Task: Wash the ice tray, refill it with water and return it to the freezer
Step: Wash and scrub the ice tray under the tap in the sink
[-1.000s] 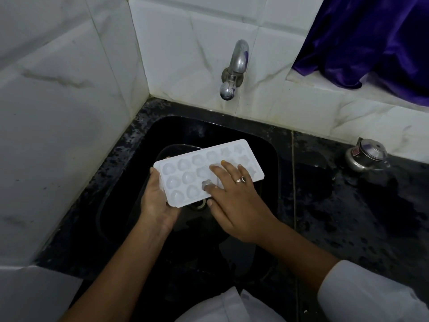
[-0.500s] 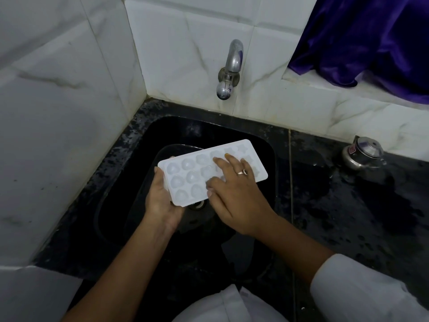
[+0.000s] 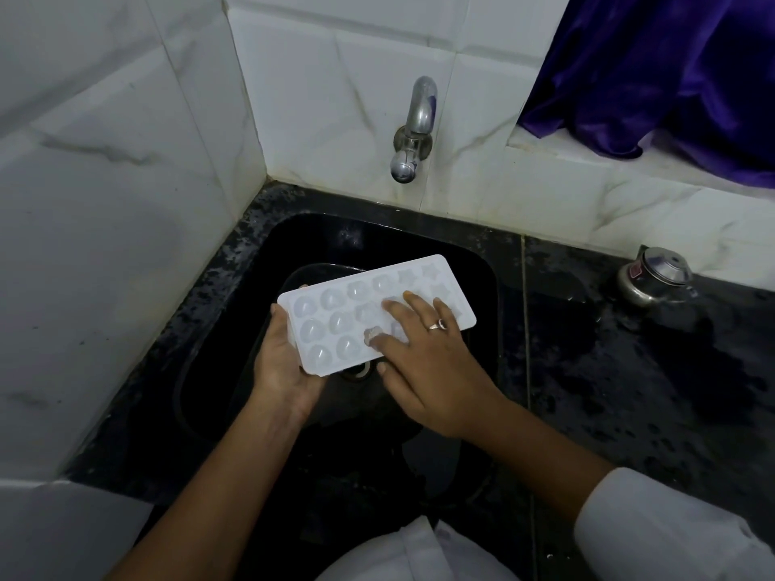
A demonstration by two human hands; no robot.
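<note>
Matt white plastic ice tray [image 3: 373, 304], shiny metal tap [image 3: 413, 127], glossy marble-look tiles [image 3: 335, 86].

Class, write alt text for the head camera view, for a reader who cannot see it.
A person's left hand holds one end of a white ice tray over a black sink, while the right hand rests flat across its cavities. A steel tap sits above, with no water visibly running.
</note>
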